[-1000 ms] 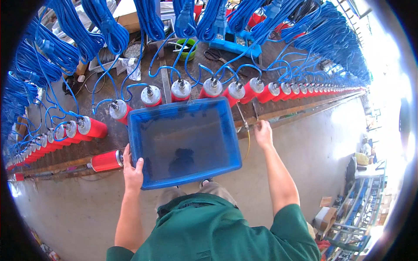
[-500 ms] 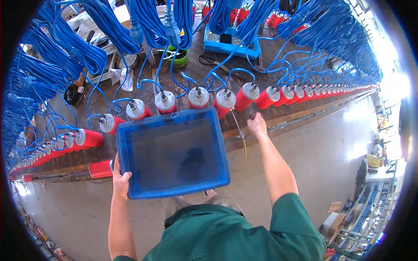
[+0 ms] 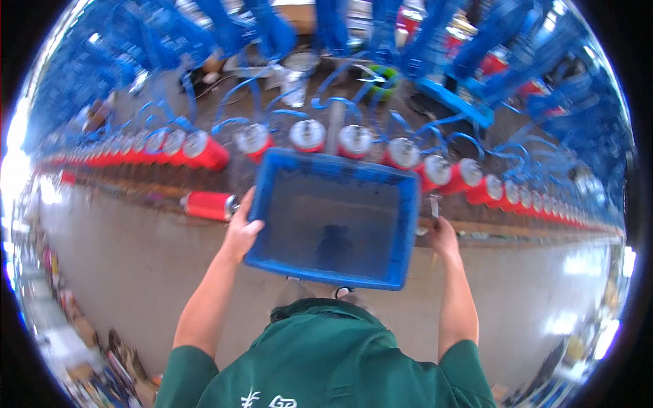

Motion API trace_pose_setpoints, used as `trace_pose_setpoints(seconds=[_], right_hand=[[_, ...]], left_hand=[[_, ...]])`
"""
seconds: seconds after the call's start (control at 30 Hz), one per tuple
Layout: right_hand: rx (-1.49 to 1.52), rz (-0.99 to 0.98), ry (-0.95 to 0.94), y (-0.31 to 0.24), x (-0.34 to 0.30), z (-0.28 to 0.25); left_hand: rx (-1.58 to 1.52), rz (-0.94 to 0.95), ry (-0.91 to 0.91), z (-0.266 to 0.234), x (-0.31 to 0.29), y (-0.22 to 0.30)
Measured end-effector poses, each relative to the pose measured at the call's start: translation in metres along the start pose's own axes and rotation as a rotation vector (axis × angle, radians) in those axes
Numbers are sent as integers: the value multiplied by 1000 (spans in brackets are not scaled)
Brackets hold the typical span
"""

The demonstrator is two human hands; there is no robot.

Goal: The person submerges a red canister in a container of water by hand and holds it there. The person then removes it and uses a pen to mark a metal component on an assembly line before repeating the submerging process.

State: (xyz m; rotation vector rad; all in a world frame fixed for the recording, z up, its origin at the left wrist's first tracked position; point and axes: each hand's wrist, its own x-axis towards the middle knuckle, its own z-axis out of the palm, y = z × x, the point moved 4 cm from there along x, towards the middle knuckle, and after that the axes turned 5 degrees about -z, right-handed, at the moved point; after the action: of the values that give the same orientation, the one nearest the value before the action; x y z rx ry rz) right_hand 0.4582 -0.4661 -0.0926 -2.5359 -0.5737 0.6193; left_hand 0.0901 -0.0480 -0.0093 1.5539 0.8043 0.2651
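Note:
A blue rectangular plastic bin [image 3: 326, 277] is in front of me at the bench edge. Its inside is dark and mirrors a shape; whether liquid lies in it I cannot tell. My left hand [image 3: 243, 228] grips its left wall, thumb over the rim. Just past the right wall, my right hand [image 3: 443, 238] is closed around the lower end of a thin metal tool [image 3: 434, 205]; motion blur softens the grip. Beside my left hand a red cylinder with a metal end [image 3: 209, 205] lies on its side. Behind the bin stand red cylinders with silver tops [image 3: 355, 141].
The row of cylinders runs along the bench [image 3: 231, 178] both ways, with blue cables rising to hanging coils [image 3: 272, 30]. A green cup [image 3: 382, 80] and a light-blue tray [image 3: 456, 102] sit farther back. Grey floor [image 3: 156, 238] lies below; boxes [image 3: 81, 330] line the left rim.
The view has swung, so the bench and bin appear farther right. My right hand has come in toward the bin and closed on the thin metal tool. My left hand keeps its grip.

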Motion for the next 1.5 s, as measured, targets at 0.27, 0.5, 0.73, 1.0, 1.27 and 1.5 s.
trace_pose_setpoints(seconds=[0.27,0.5,0.73,1.0,1.27,1.5], right_hand=[[887,20,17,-46,-83,4],[495,-89,110,-106,-110,21],[336,-1,262,-111,-104,28],[301,54,287,-91,-114,36],[281,156,318,-77,-136,16],[201,214,350,-41,-143,-17]], left_hand=[[-369,14,-40,-2,2,-28],[-334,4,-51,0,2,-32],[-415,-28,-85,-3,0,-26],[-479,-54,-132,5,-8,-25],[-436,-24,-141,37,-22,-26],[-450,-40,-132,92,-38,-20]])
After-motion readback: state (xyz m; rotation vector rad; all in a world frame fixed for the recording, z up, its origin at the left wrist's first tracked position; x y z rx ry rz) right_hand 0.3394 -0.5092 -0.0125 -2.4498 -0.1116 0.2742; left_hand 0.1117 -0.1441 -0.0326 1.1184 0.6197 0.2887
